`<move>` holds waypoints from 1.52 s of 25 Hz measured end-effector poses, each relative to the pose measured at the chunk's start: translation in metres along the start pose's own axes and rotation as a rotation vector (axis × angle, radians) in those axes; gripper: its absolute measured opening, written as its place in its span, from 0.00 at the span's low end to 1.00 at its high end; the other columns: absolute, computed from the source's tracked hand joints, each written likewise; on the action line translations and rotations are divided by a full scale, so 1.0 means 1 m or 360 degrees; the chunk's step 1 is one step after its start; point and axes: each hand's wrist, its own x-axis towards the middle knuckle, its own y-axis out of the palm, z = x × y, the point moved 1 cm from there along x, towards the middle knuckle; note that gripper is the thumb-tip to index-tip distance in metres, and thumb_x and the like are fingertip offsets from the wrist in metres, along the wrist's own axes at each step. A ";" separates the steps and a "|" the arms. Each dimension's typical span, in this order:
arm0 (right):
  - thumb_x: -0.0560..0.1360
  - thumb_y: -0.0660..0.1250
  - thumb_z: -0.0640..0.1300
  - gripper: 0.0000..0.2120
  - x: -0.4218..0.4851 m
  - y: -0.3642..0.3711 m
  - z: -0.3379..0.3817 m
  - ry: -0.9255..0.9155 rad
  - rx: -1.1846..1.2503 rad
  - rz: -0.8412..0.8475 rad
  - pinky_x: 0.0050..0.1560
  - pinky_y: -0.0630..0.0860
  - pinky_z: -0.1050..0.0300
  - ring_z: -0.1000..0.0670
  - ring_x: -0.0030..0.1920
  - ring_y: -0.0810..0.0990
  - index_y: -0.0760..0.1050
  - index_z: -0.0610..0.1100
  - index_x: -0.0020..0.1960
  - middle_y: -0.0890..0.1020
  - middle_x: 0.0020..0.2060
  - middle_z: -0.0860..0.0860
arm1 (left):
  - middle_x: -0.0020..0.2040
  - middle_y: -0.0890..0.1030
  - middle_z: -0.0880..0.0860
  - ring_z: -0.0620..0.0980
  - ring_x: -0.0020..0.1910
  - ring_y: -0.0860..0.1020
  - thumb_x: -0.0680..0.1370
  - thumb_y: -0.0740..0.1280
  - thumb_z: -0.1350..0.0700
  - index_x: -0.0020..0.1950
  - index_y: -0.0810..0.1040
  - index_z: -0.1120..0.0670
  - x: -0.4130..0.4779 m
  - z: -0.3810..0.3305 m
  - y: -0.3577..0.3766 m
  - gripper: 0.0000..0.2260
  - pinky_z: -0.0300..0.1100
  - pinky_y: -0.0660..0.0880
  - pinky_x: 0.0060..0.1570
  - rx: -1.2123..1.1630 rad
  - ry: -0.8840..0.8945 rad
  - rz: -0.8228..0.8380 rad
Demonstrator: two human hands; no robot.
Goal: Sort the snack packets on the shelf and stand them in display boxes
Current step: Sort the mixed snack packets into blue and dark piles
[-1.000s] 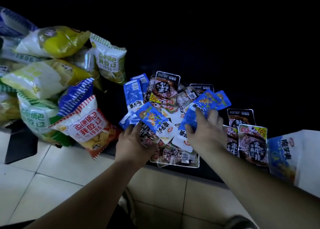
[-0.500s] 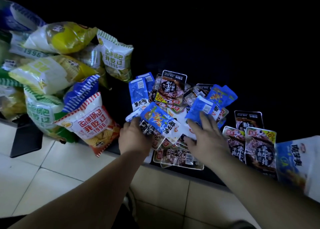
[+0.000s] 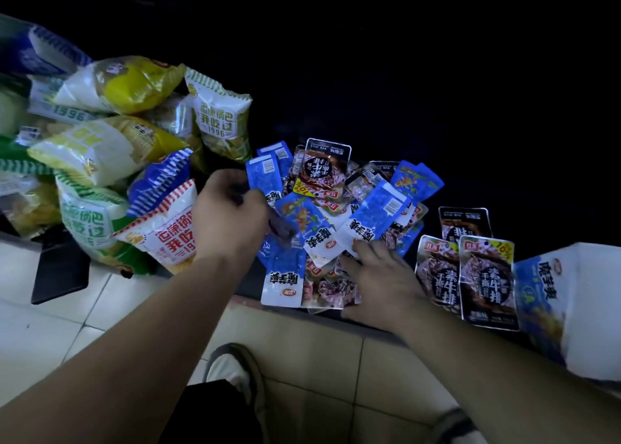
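Observation:
A heap of small snack packets lies on the dark shelf [image 3: 376, 324]: blue-and-white ones [image 3: 378, 215] mixed with dark brown ones [image 3: 321, 171]. My left hand [image 3: 232, 216] hovers over the heap's left side, fingers curled, pinching a blurred dark packet [image 3: 280, 230]. Beneath it, another blue packet [image 3: 282, 277] sits at the shelf's front edge. My right hand [image 3: 379, 275] rests on the heap's near right side, fingers fairly straight, tips touching the white end of a blue packet. Two dark packets [image 3: 484, 275] stand beside a blue-and-white display box [image 3: 551, 295] at the right.
Large puffed snack bags [image 3: 111, 151] in yellow, green, blue and red are piled at the left, one red-striped bag [image 3: 168, 231] overhanging the edge. Pale floor tiles [image 3: 302, 359] and my shoe [image 3: 232, 373] lie below. The shelf's back is dark.
My left hand rose from the heap's near edge and moved left with a dark packet pinched in it. My right hand slid down and back from the blue packets, which now lie on the heap.

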 end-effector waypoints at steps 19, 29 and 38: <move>0.79 0.66 0.39 0.09 -0.039 -0.096 -0.030 0.0295 0.0019 -0.0701 0.38 0.66 0.53 0.42 0.47 0.81 0.74 0.46 0.58 0.82 0.45 0.49 | 0.51 0.82 0.59 0.55 0.40 0.83 0.76 0.68 0.71 0.64 0.76 0.53 -0.039 -0.014 0.006 0.20 0.54 0.84 0.46 -0.0736 -0.0593 0.0329; 0.79 0.62 0.32 0.32 -0.108 -0.076 -0.139 0.0959 0.0990 -0.0922 0.29 0.62 0.58 0.48 0.30 0.70 0.63 0.60 0.74 0.81 0.50 0.47 | 0.55 0.85 0.52 0.58 0.49 0.85 0.75 0.68 0.70 0.56 0.83 0.49 -0.115 -0.032 0.110 0.18 0.56 0.83 0.47 -0.0495 -0.0519 0.0859; 0.80 0.62 0.58 0.17 -0.100 -0.059 -0.152 0.0892 0.0726 -0.0548 0.67 0.72 0.43 0.46 0.67 0.74 0.78 0.57 0.67 0.72 0.69 0.54 | 0.44 0.86 0.53 0.53 0.43 0.84 0.72 0.67 0.69 0.52 0.82 0.53 -0.160 -0.023 0.181 0.15 0.47 0.83 0.44 -0.0421 -0.0618 0.0797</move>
